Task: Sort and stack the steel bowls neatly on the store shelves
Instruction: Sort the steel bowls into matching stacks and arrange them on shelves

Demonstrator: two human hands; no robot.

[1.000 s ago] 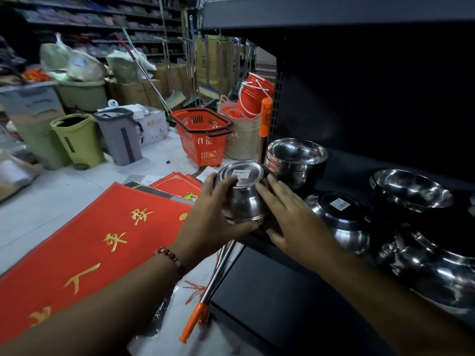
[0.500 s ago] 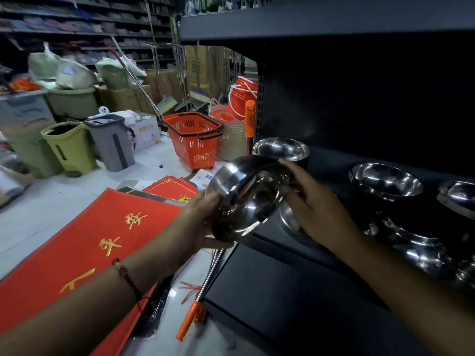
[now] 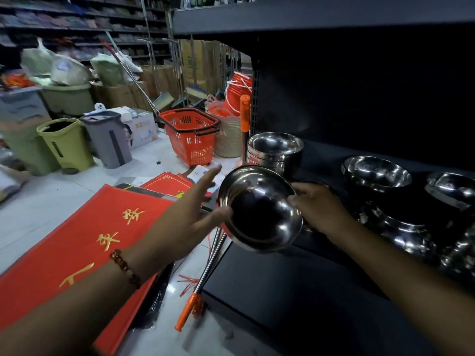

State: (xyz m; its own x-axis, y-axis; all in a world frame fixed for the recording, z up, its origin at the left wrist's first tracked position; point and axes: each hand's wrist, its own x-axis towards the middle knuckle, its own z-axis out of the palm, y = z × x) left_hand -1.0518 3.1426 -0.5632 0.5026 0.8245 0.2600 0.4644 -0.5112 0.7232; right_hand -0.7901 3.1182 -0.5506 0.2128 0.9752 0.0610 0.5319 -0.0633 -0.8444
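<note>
A steel bowl (image 3: 259, 209) is held in the air at the shelf's left end, tilted with its hollow facing me. My right hand (image 3: 317, 208) grips its right rim, thumb on the inside. My left hand (image 3: 191, 214) is spread with straight fingers, and its thumb touches the bowl's left rim. Behind the bowl a stack of steel bowls (image 3: 276, 150) stands upright on the dark shelf (image 3: 321, 160). More steel bowls (image 3: 377, 174) sit to the right, some stacked, some upside down (image 3: 403, 232).
An upper shelf board (image 3: 308, 16) hangs overhead. A metal pole with orange ends (image 3: 205, 273) leans at the shelf corner. Red mats with gold characters (image 3: 77, 240) lie on the floor, with an orange basket (image 3: 191, 136), bins (image 3: 66, 145) and boxes beyond.
The bowl was lifted off the shelf upside down and turned over so its hollow faces me. My left hand has let go of its grip and spread its fingers; my right hand now holds the rim.
</note>
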